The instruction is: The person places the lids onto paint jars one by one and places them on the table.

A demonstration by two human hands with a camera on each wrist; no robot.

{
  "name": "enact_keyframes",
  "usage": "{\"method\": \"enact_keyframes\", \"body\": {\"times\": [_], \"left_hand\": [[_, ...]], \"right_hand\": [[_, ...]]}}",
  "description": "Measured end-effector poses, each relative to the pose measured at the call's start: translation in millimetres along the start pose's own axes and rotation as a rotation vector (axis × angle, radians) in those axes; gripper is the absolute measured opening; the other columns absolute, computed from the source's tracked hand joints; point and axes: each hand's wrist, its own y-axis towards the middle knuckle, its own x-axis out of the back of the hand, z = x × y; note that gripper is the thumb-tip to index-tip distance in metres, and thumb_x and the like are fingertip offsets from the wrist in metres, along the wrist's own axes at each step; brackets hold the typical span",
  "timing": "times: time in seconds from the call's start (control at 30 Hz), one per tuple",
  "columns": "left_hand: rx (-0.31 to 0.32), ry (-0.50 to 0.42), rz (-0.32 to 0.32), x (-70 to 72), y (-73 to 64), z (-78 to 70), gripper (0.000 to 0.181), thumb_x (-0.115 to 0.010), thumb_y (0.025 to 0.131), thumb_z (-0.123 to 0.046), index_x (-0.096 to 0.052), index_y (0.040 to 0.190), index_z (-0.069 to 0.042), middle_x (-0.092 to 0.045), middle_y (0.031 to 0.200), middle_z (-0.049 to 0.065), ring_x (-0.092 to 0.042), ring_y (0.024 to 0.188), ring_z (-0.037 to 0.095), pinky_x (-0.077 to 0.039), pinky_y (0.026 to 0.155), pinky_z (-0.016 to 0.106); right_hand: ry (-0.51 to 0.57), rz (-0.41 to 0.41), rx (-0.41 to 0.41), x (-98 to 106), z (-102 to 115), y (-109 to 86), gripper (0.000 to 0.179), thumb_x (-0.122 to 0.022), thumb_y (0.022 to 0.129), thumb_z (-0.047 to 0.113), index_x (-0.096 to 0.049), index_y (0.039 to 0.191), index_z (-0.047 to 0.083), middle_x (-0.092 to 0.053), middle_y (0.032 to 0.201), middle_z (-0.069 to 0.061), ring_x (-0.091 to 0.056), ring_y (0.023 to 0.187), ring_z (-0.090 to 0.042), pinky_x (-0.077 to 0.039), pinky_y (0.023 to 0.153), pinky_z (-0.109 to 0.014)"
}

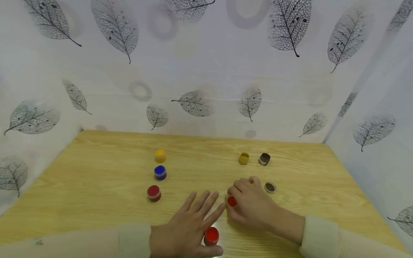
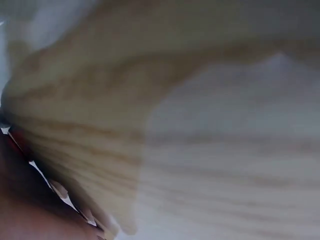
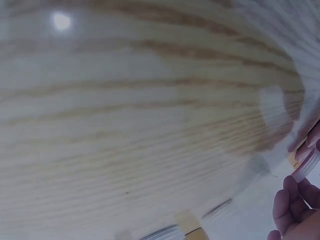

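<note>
My left hand [image 1: 188, 229] lies low over the table with its fingers straight and spread. A small paint jar [image 1: 211, 236] with bright red on top stands between its thumb and forefinger. To the right, my right hand [image 1: 250, 204] is curled and pinches a small round lid [image 1: 232, 201], red inside. In the right wrist view the lid [image 3: 307, 167] shows a clear, pink-tinged rim between the fingertips. Just beyond that hand lies a loose lid [image 1: 270, 187] with dark brown inside. The left wrist view shows mostly wood grain, with the hand dark at its lower left.
On the left, a yellow jar [image 1: 160, 156], a blue jar [image 1: 160, 172] and a dark red jar [image 1: 154, 193] stand in a column. Farther back at right are a mustard jar [image 1: 243, 158] and a dark brown jar [image 1: 264, 159]. Leaf-patterned cloth [image 1: 206, 71] encloses the wooden table [image 1: 106, 172].
</note>
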Motion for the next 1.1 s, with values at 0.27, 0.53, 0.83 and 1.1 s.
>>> {"method": "enact_keyframes", "body": {"times": [0.27,0.53,0.83,1.1], "left_hand": [[0.057,-0.055,0.058,12.3,10.4,16.8,0.09,-0.02,0.092,-0.081,-0.004,0.162,-0.026,0.003,0.17,0.005,-0.001,0.156,0.026,-0.007,0.123,0.059],[0.086,-0.046,0.053,11.2,19.6,33.4,0.092,-0.024,0.091,-0.081,-0.007,0.162,-0.025,0.005,0.17,0.005,0.0,0.156,0.026,-0.006,0.124,0.058],[0.102,-0.046,0.081,15.4,23.3,30.0,0.092,-0.024,0.092,-0.081,-0.006,0.162,-0.025,0.005,0.169,0.006,0.0,0.156,0.025,-0.006,0.124,0.057],[0.103,-0.045,0.087,16.7,23.3,29.7,0.092,-0.025,0.092,-0.08,-0.007,0.162,-0.024,0.003,0.169,0.007,0.0,0.156,0.026,-0.005,0.123,0.058]], "right_hand": [[-0.031,-0.104,0.059,-2.1,-5.9,-0.9,0.026,-0.069,0.084,0.034,-0.072,0.107,0.022,-0.058,0.086,0.007,-0.052,0.081,-0.012,-0.04,0.083,-0.04],[-0.041,-0.176,0.112,0.4,-6.1,3.0,0.018,-0.066,0.083,0.031,-0.069,0.099,0.022,-0.055,0.081,0.007,-0.049,0.076,-0.012,-0.04,0.08,-0.04],[-0.055,-0.187,0.116,1.4,-1.2,7.8,0.018,-0.067,0.08,0.031,-0.06,0.093,0.021,-0.056,0.082,0.009,-0.049,0.078,-0.012,-0.04,0.082,-0.04],[0.111,-0.287,0.199,8.2,7.2,14.3,0.023,-0.076,0.073,0.029,-0.059,0.088,0.022,-0.056,0.086,0.012,-0.052,0.085,-0.007,-0.038,0.085,-0.039]]}}
